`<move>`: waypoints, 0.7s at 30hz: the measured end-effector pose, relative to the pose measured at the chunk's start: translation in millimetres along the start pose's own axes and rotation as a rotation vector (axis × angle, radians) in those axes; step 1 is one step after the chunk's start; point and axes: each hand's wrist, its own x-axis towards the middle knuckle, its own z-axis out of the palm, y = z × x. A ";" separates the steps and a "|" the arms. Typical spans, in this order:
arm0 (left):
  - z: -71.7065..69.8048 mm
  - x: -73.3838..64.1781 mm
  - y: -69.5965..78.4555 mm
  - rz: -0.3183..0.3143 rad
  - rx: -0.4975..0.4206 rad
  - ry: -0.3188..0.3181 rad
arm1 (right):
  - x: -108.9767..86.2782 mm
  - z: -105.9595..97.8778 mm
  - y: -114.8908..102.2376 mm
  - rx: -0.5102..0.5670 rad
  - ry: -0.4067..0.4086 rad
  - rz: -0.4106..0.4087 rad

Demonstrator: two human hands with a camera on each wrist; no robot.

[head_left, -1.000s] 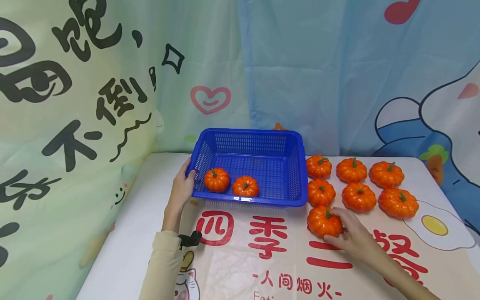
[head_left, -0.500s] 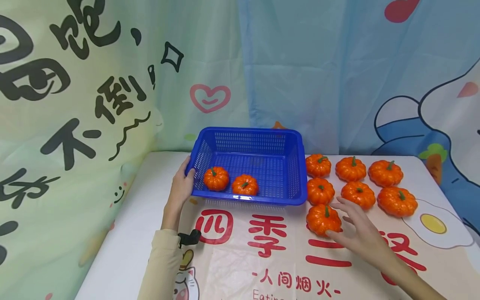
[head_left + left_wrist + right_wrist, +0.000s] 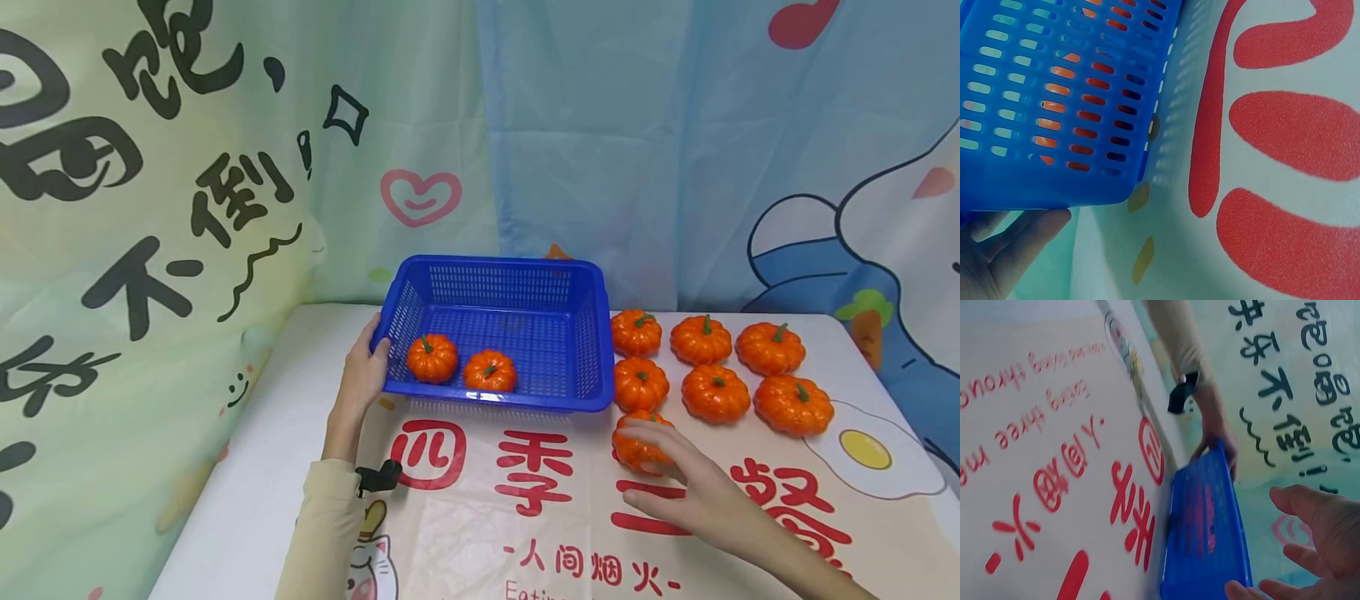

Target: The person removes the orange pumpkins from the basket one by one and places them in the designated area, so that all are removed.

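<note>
My left hand (image 3: 365,367) grips the left rim of a blue plastic basket (image 3: 517,403); in the left wrist view its fingers (image 3: 1032,247) lie against the basket's edge. Two small orange pumpkins, one at the left (image 3: 432,358) and one nearer the middle (image 3: 490,371), lie inside along the front. My right hand (image 3: 697,487) hovers with spread, slightly bent fingers over the nearest pumpkin (image 3: 637,442) outside the basket, partly covering it. The right wrist view shows the right hand (image 3: 1316,550) with nothing between thumb and fingers; that pumpkin is out of sight there.
Several more orange pumpkins with green stems, such as the far right one (image 3: 795,405), stand in rows right of the basket. A printed mat (image 3: 465,533) with red characters covers the white table (image 3: 247,467). A patterned curtain (image 3: 585,150) hangs behind.
My right hand first touched the nearest pumpkin's right side, then spread its fingers away from it, and now reaches further left over it. The left hand and basket stay put.
</note>
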 end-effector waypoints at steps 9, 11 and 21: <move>0.5 -0.2 0.4 -0.006 -0.005 -0.004 | 5.4 -1.1 -16.4 0.150 -0.229 0.099; 0.5 -0.4 0.7 -0.007 -0.008 -0.007 | 6.4 -0.3 -17.9 0.172 -0.250 0.085; -0.4 -0.9 1.2 -0.011 -0.007 -0.008 | 19.6 1.5 -27.3 0.165 -0.344 0.004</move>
